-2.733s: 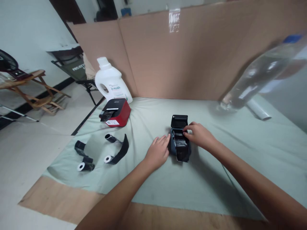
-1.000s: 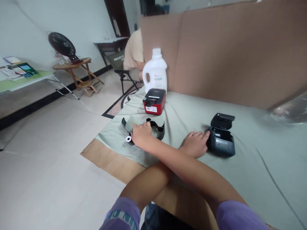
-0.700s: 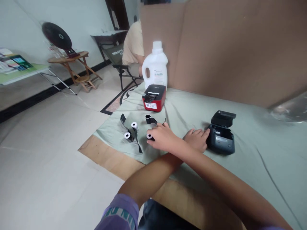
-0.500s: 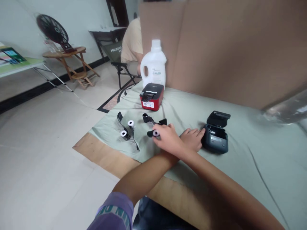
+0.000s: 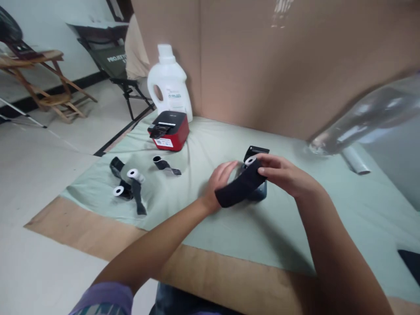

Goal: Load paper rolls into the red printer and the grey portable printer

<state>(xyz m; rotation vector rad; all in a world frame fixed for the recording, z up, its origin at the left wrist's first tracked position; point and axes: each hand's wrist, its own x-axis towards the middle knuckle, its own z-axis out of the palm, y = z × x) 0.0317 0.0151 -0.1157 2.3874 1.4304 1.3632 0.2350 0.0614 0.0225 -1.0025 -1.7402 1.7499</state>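
Observation:
My right hand point(image 5: 284, 173) pinches a thermal paper roll point(image 5: 241, 186) with a white core end. Its loose black strip hangs down to the left. Behind the roll stands a small dark portable printer point(image 5: 261, 192) with its lid point(image 5: 258, 151) raised; the roll hides much of it. Beside the printer's left side, my left hand point(image 5: 219, 181) has its fingers stretched out, partly hidden by the black strip. Two more paper rolls point(image 5: 134, 174) with black strips lie at the left on the cloth. A curled black strip point(image 5: 166, 166) rests right of them.
A red and black label printer point(image 5: 173, 135) stands before a white jug point(image 5: 170, 87). Cardboard point(image 5: 249, 65) rises at the back. At the right are a clear plastic bottle point(image 5: 364, 118) and a pale tube point(image 5: 356, 159). A person's sleeve point(image 5: 135, 52) shows beyond the table.
My right hand has carried the roll rightward to the printer, and my arms are no longer crossed. My left hand stays by the printer. The view has turned right.

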